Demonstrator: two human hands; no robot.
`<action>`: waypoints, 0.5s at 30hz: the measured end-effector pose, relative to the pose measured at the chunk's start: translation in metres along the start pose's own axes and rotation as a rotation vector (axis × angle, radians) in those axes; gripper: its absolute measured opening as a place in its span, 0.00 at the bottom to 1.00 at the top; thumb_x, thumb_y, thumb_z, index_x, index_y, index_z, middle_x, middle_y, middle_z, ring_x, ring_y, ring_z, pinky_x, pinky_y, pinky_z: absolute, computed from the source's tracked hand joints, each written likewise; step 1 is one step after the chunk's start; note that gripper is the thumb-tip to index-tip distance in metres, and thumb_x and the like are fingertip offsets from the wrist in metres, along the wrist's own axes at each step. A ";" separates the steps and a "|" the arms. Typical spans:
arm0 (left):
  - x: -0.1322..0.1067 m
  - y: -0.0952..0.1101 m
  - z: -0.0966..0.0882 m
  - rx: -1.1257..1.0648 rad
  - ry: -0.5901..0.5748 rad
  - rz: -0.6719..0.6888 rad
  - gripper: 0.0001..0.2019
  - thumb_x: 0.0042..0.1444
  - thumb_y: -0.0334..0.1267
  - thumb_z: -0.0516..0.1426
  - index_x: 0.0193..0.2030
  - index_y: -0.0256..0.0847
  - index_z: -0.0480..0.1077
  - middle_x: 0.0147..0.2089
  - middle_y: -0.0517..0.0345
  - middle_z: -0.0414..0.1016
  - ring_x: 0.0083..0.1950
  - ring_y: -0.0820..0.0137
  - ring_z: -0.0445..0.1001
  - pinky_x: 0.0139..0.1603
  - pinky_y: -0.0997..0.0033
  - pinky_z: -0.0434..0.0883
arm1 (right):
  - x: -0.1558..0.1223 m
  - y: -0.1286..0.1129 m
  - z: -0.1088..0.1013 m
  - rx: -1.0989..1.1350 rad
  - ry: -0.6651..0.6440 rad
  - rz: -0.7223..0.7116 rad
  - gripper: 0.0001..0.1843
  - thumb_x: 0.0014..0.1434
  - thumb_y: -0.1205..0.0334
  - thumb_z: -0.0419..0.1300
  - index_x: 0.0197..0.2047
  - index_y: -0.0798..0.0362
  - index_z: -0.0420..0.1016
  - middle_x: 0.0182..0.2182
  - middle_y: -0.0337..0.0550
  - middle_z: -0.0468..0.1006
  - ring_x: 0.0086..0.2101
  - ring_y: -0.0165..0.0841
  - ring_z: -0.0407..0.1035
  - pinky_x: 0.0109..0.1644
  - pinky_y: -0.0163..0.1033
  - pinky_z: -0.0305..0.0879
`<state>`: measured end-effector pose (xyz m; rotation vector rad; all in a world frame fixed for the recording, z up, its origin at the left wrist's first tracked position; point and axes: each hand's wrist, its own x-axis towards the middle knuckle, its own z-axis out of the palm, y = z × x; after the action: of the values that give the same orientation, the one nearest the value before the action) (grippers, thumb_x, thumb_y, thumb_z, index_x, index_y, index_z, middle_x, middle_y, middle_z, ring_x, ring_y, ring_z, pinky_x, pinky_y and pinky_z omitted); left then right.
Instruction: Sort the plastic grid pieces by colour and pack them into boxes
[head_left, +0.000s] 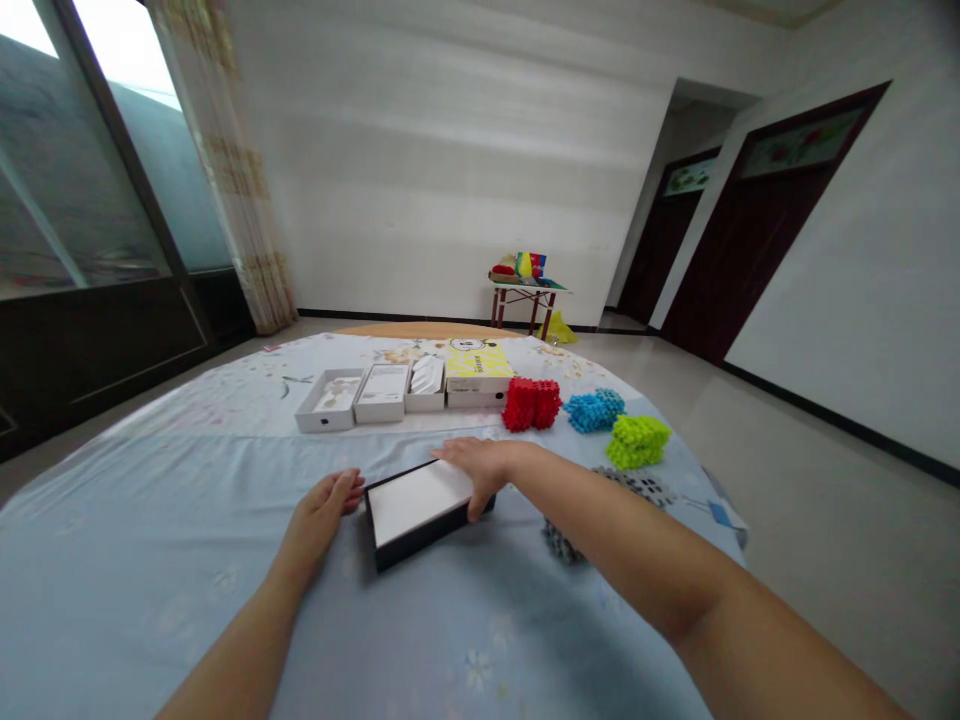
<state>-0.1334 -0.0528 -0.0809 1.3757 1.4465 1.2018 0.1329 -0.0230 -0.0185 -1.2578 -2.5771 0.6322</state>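
A shallow black-edged box (420,507) with a white top surface lies at an angle on the blue cloth in front of me. My right hand (480,468) reaches across its right end, thumb on the near side and fingers over the far edge, gripping it. Beside the left end is my left hand (328,503), resting on the cloth with fingers stretched toward the box corner and nothing held; whether the fingertips touch the box I cannot tell. My right forearm partly hides a heap of grey interlocking pieces (562,543).
Behind the box stand a white open box (330,400), a second white box (382,392), a third with white inserts (426,384) and a yellow patterned box (478,368). To their right sit red (531,404), blue (594,410) and lime-green piles (637,441). A small table (525,287) stands beyond.
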 end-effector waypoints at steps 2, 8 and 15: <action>0.000 0.002 0.001 0.037 -0.011 0.023 0.28 0.49 0.60 0.51 0.41 0.36 0.71 0.42 0.47 0.77 0.42 0.62 0.76 0.45 0.61 0.73 | 0.001 0.000 0.002 -0.014 -0.031 -0.019 0.62 0.07 0.58 0.74 0.55 0.49 0.69 0.55 0.53 0.69 0.55 0.51 0.61 0.57 0.49 0.58; -0.006 0.018 0.004 0.216 -0.024 0.094 0.26 0.47 0.62 0.51 0.36 0.40 0.73 0.38 0.54 0.79 0.40 0.61 0.76 0.44 0.63 0.72 | -0.007 -0.013 -0.005 -0.046 -0.003 -0.093 0.55 0.17 0.58 0.74 0.55 0.46 0.69 0.48 0.47 0.73 0.48 0.47 0.66 0.53 0.47 0.62; 0.001 0.006 0.003 0.249 -0.083 0.067 0.25 0.48 0.61 0.51 0.40 0.41 0.72 0.38 0.54 0.80 0.43 0.60 0.77 0.48 0.63 0.70 | -0.038 -0.023 -0.049 -0.191 0.014 -0.088 0.56 0.33 0.53 0.70 0.65 0.55 0.55 0.56 0.54 0.66 0.54 0.52 0.59 0.57 0.53 0.57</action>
<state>-0.1294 -0.0516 -0.0758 1.6337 1.5408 1.0175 0.1582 -0.0517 0.0357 -1.1881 -2.7168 0.3657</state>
